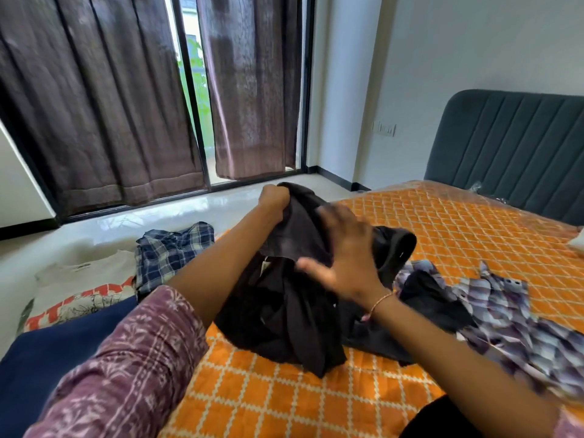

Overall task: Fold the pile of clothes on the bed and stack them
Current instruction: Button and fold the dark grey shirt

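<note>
the left hand (pixel 274 197) grips the black garment (pixel 294 298) at its top, lifted over the middle of the orange bed (pixel 458 222). the right hand (pixel 344 257), fingers spread, rests on it at 3 o'clock.

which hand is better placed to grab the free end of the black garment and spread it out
Right. The left hand already grips the black garment's raised top, while the right hand is open, fingers spread against its hanging folds.
</note>
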`<state>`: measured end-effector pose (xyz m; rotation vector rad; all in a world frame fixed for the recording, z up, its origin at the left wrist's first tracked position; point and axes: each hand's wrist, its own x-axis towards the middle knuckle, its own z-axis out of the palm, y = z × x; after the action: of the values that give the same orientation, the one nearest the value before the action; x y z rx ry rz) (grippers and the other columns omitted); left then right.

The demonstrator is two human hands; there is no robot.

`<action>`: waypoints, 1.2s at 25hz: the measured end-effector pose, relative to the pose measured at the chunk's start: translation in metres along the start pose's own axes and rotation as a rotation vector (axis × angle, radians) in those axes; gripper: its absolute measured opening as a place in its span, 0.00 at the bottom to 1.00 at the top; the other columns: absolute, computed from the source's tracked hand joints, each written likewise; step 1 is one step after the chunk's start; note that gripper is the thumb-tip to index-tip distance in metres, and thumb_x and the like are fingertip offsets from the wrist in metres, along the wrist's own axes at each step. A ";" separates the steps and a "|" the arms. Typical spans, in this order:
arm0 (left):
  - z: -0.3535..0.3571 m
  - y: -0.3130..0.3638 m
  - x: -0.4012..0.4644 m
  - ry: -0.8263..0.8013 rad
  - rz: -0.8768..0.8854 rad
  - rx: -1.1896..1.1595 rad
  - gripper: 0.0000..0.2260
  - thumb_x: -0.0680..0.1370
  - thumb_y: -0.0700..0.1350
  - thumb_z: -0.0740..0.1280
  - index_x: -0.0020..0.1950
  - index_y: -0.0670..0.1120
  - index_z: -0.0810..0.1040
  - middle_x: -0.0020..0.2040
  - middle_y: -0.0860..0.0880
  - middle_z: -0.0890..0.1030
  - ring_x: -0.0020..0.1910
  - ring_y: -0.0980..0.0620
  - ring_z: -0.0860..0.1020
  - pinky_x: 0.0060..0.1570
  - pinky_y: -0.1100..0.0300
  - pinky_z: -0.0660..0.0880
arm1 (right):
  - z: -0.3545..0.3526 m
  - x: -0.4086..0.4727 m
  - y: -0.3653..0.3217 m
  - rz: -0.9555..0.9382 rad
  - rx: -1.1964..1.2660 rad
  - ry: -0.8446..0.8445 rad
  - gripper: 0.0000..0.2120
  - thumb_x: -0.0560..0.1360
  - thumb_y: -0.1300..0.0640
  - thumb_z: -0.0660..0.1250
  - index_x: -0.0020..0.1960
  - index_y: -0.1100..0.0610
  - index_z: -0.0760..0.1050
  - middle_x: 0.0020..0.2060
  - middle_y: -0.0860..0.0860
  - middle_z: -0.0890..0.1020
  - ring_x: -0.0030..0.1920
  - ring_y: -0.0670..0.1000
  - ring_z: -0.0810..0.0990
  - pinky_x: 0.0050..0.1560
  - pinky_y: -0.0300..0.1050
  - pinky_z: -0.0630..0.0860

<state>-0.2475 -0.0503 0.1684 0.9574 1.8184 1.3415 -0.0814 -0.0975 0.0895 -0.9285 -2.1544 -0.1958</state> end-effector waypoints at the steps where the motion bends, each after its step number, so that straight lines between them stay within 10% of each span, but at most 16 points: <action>1: 0.000 0.002 -0.003 -0.071 -0.038 -0.007 0.16 0.81 0.38 0.54 0.67 0.35 0.70 0.58 0.43 0.77 0.44 0.48 0.75 0.49 0.56 0.73 | 0.013 -0.009 -0.013 -0.196 -0.153 -0.049 0.41 0.68 0.34 0.62 0.75 0.52 0.58 0.73 0.58 0.63 0.74 0.56 0.58 0.71 0.63 0.51; 4: -0.023 0.007 -0.022 -0.367 -0.178 -0.137 0.09 0.80 0.40 0.57 0.51 0.40 0.77 0.36 0.46 0.81 0.31 0.52 0.77 0.39 0.57 0.76 | 0.025 0.011 -0.025 -0.136 -0.108 0.033 0.22 0.72 0.49 0.60 0.66 0.53 0.71 0.60 0.59 0.77 0.61 0.60 0.74 0.59 0.58 0.69; 8: -0.059 -0.026 -0.032 -0.711 0.006 -0.138 0.18 0.69 0.56 0.73 0.54 0.48 0.79 0.49 0.51 0.82 0.46 0.55 0.79 0.55 0.60 0.74 | 0.005 0.064 -0.025 0.414 0.303 -0.031 0.09 0.77 0.60 0.59 0.51 0.58 0.78 0.46 0.60 0.83 0.46 0.62 0.79 0.37 0.46 0.65; 11: -0.051 -0.079 -0.042 -0.623 0.252 0.090 0.25 0.69 0.52 0.72 0.64 0.47 0.73 0.57 0.52 0.80 0.55 0.55 0.78 0.59 0.59 0.74 | 0.004 0.085 -0.020 0.884 0.641 -0.013 0.11 0.77 0.62 0.57 0.49 0.64 0.78 0.47 0.60 0.81 0.49 0.58 0.77 0.42 0.44 0.65; 14: -0.042 -0.116 -0.034 -0.275 0.362 0.401 0.10 0.73 0.42 0.72 0.53 0.42 0.81 0.48 0.45 0.83 0.49 0.47 0.81 0.53 0.53 0.77 | -0.001 0.092 -0.009 1.139 0.903 0.031 0.15 0.76 0.63 0.57 0.58 0.68 0.76 0.44 0.57 0.78 0.49 0.55 0.76 0.47 0.46 0.71; 18: -0.049 -0.080 -0.019 0.011 0.464 0.425 0.06 0.75 0.36 0.65 0.45 0.40 0.82 0.43 0.44 0.83 0.45 0.47 0.79 0.44 0.58 0.72 | -0.020 0.084 0.002 0.694 0.281 -0.187 0.26 0.71 0.61 0.63 0.68 0.58 0.64 0.62 0.58 0.72 0.62 0.59 0.71 0.59 0.53 0.70; 22: -0.040 -0.009 -0.027 0.080 0.720 0.744 0.13 0.72 0.36 0.61 0.50 0.45 0.82 0.51 0.43 0.82 0.53 0.40 0.78 0.49 0.49 0.75 | -0.023 0.087 -0.030 0.160 -0.162 -0.311 0.41 0.70 0.52 0.67 0.77 0.50 0.49 0.70 0.56 0.65 0.72 0.56 0.61 0.71 0.63 0.50; 26: -0.035 0.022 -0.032 0.101 0.781 0.727 0.09 0.72 0.42 0.67 0.50 0.47 0.82 0.50 0.45 0.83 0.51 0.42 0.79 0.47 0.52 0.75 | -0.023 0.113 -0.016 0.319 -0.174 -0.275 0.15 0.75 0.57 0.60 0.60 0.59 0.73 0.54 0.58 0.80 0.55 0.61 0.77 0.50 0.49 0.71; 30: -0.041 -0.024 -0.019 -0.059 0.358 0.787 0.14 0.72 0.50 0.71 0.53 0.43 0.81 0.52 0.41 0.81 0.53 0.42 0.79 0.49 0.53 0.75 | -0.051 0.141 0.013 0.439 -0.098 -0.094 0.14 0.74 0.64 0.57 0.56 0.58 0.75 0.51 0.58 0.80 0.52 0.62 0.78 0.42 0.48 0.70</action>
<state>-0.2768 -0.0911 0.1569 1.7694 2.2399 0.7377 -0.1047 -0.0308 0.2230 -1.4639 -1.9791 -0.0404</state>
